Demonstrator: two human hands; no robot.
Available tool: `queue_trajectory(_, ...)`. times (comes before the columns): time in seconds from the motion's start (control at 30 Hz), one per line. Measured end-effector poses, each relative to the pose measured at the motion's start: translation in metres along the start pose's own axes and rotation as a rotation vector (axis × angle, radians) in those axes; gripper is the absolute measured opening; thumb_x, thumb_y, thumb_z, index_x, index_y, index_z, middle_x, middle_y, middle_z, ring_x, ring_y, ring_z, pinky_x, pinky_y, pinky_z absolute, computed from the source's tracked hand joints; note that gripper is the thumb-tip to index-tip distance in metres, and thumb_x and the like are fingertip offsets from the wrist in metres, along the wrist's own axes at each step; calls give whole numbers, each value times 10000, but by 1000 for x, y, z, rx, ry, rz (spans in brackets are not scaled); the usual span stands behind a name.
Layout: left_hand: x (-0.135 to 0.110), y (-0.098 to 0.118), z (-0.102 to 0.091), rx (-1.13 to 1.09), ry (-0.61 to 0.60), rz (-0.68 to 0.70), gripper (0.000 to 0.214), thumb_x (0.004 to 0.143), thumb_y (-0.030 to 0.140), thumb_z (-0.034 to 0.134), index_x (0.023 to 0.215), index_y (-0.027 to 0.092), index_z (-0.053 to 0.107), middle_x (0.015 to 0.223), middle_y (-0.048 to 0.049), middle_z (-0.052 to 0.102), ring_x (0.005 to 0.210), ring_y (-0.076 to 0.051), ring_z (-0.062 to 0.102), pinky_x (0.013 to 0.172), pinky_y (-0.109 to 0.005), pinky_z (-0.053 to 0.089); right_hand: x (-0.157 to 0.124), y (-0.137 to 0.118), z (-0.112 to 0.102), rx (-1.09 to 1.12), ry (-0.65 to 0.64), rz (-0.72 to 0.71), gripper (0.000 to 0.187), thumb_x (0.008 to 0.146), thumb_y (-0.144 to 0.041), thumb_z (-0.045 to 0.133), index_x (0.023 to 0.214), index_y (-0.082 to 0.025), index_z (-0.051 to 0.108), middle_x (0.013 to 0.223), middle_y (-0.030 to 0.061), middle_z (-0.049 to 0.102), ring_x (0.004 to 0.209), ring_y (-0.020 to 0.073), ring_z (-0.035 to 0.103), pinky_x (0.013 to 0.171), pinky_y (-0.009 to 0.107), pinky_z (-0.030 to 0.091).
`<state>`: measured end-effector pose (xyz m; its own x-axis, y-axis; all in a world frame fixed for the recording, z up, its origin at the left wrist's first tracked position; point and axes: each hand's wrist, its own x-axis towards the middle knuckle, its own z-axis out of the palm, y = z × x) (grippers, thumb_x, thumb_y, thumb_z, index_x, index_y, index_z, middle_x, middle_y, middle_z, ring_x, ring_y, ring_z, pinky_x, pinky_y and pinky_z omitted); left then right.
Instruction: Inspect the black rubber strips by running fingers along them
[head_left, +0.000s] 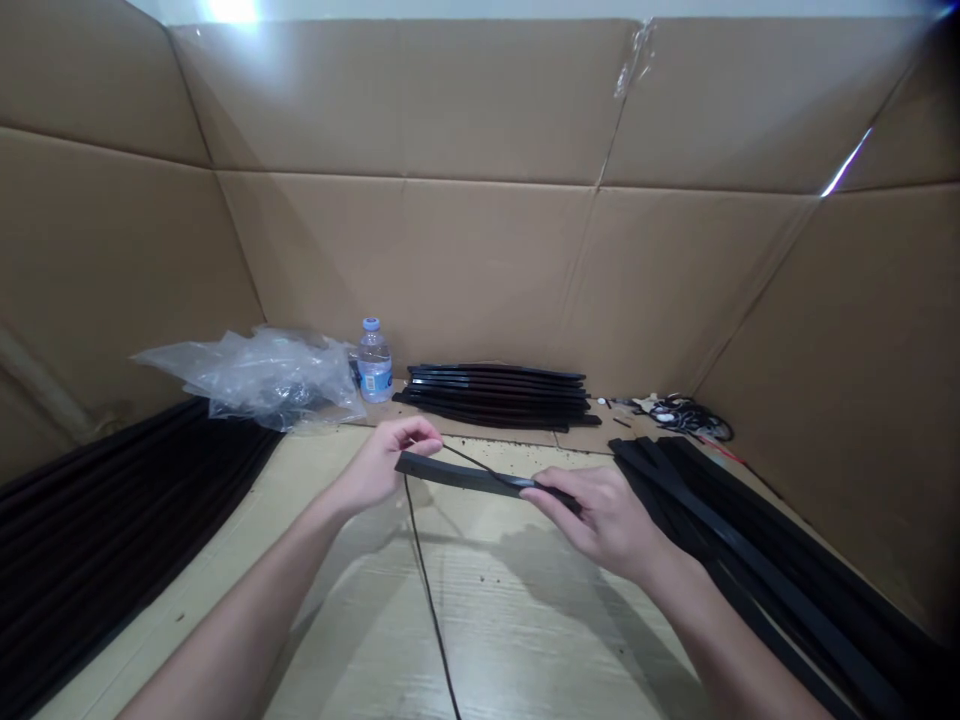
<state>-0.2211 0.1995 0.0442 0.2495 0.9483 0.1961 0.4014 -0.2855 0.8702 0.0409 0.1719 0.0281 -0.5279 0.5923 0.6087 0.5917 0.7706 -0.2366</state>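
My right hand (600, 508) is closed round one end of a flat black strip (457, 476), held slantwise above the table. From the strip near my right thumb, a thin dark cord (429, 580) runs up to my left hand (386, 462), then hangs down toward the table's front edge. The fingers of my left hand pinch the cord beside the strip's far left end. Between the two hands the cord is drawn fairly straight. Its attachment at the right thumb is partly hidden by the fingers.
A stack of black strips (495, 395) lies at the back by the cardboard wall (450, 260). Beside it stand a water bottle (375, 365) and crumpled clear plastic (262, 375). Long black strips lie left (135, 510) and right (750, 540). Tangled cords (686, 415) sit back right.
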Motion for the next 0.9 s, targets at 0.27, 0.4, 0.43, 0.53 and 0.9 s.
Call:
queue_trajectory(0.27,-12,-8,86,-830,-98,-292,284,690,314,643,811,78,540,783,-53,587,735,-85,584,732,-222,453,0,-3,7,-66,-15,120,270,903,-328,432,772,-167,605,589,5,571,497,111,482,510,254,299)
queue_trajectory(0.4,-14,-7,96,-943,25,-229,353,673,292,670,920,141,468,725,14,517,657,-37,533,613,-164,411,0,-2,9,-50,-25,181,283,908,-352,414,791,-178,604,622,8,599,515,118,508,529,253,321)
queue_trajectory(0.43,-14,-7,96,-933,37,-220,359,676,294,666,936,145,470,730,16,516,622,-18,499,581,-148,385,0,-2,10,-43,-21,189,282,908,-353,414,796,-180,605,628,7,604,516,117,511,534,252,325)
queue_trajectory(0.53,-14,-7,96,-759,69,-216,313,697,332,635,895,108,544,755,-9,553,561,7,409,534,-135,325,0,-3,11,-54,6,183,267,906,-354,425,830,-180,613,665,11,624,552,121,543,552,249,329)
queue_trajectory(0.9,-24,-2,94,376,149,205,257,862,244,368,814,152,603,824,-31,588,770,-86,500,711,-222,386,-3,0,23,-348,-68,169,360,927,-383,348,728,-175,564,608,19,596,541,127,531,530,271,249)
